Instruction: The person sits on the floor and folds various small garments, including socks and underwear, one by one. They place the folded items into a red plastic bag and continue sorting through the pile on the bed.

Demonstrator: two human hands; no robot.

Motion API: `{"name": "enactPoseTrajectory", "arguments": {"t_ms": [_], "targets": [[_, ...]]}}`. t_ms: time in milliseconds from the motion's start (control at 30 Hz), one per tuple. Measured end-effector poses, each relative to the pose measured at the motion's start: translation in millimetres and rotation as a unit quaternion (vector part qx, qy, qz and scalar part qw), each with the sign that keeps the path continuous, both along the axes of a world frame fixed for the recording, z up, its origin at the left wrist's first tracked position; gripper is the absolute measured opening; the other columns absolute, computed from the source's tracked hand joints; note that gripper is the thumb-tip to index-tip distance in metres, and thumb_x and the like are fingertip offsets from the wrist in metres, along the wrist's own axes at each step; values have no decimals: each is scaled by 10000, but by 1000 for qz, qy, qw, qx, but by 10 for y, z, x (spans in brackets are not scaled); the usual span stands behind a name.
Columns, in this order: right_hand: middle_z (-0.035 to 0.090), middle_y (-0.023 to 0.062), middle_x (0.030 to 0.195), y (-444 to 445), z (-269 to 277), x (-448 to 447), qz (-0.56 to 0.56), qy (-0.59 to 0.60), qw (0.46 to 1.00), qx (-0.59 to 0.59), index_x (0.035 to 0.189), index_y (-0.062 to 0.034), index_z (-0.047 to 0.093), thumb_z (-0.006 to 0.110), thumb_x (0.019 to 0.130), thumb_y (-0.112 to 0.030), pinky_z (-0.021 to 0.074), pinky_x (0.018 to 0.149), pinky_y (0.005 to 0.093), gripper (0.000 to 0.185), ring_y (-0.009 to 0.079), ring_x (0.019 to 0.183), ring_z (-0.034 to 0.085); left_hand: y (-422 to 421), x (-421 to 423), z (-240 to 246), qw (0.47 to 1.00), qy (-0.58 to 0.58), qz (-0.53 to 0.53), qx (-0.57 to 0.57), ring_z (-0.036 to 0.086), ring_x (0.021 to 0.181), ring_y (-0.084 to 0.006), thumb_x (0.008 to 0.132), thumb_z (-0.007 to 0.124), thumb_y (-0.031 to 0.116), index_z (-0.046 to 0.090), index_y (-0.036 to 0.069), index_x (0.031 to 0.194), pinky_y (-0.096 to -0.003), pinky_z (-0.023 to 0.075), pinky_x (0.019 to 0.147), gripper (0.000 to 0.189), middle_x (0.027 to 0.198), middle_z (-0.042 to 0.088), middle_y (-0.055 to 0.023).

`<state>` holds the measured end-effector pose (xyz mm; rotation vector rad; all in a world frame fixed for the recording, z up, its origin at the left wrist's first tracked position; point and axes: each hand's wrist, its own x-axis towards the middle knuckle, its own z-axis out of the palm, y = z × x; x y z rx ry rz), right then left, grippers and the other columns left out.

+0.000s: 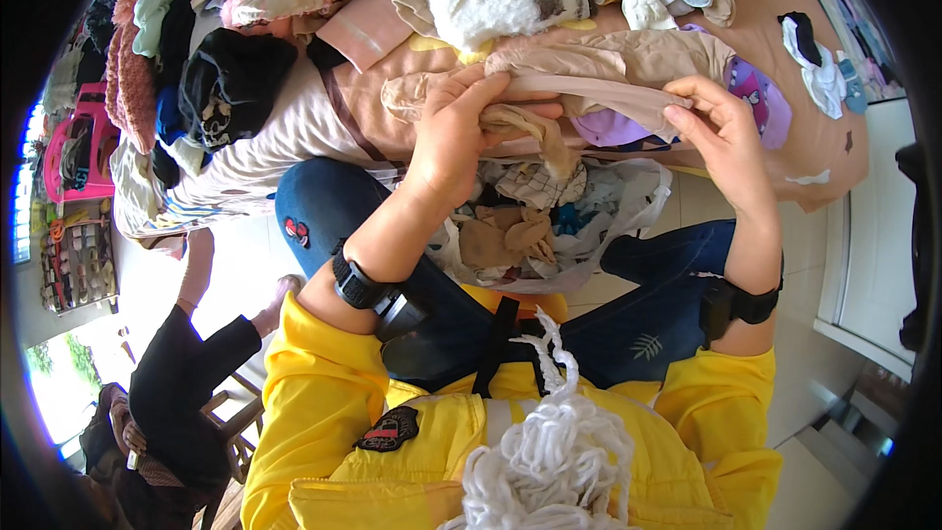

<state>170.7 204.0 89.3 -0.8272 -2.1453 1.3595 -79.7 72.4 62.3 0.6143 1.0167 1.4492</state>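
Observation:
My left hand (pixel 452 136) has hold of beige sheer hosiery, likely a stocking or tights (pixel 600 90). Part of the fabric runs across its palm, and a loose end (pixel 548 140) dangles below its fingers. At the other end, my right hand (pixel 721 125) pinches the stretched strip between thumb and fingertips. Behind the strip lies a beige garment (pixel 662 51), partly over a purple printed cloth (pixel 773 114) on the covered surface. Below both hands, between my knees, a white translucent plastic bag (pixel 640 202) holds crumpled beige, checked and teal fabric.
Piled clothes fill the far side, including a white fluffy item (pixel 482 4) and a black garment (pixel 228 85). Small socks (pixel 817 77) lie at right. A pink plastic chair (pixel 88 140) and a seated person (pixel 188 361) are at left, a white cabinet (pixel 883 228) at right.

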Motion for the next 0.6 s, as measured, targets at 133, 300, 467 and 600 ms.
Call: {"name": "enactPoseTrajectory", "arguments": {"t_ms": [133,300,467,600], "targets": [[638,40,897,49,102,106,-17,-5,990,-140,1023,25,609,578,948,-25,417,557,161,96,54,637,567,-2,59,-26,1000,29,8,4,722,850,-201,993,493,149,520,-3,1143,-264,598,688,215,986,715,-187],[647,128,1181,102,73,177,50,49,996,-51,997,1,608,560,907,58,494,749,219,117,117,919,638,-15,107,-24,999,35,16,22,720,844,-204,973,540,80,464,-9,1198,-259,591,698,253,967,714,-181],[572,120,1327,111,64,178,93,65,994,-6,944,2,650,570,852,129,487,869,251,177,132,1078,588,-20,133,-29,994,58,4,98,718,867,-240,966,540,33,393,11,1354,-291,583,757,416,960,707,-171],[549,122,1360,103,74,163,95,73,993,11,905,2,693,604,811,142,484,901,269,190,161,1125,584,-32,158,-35,989,78,-2,125,713,895,-252,981,484,23,412,36,1417,-309,573,799,442,1003,695,-189]]}}
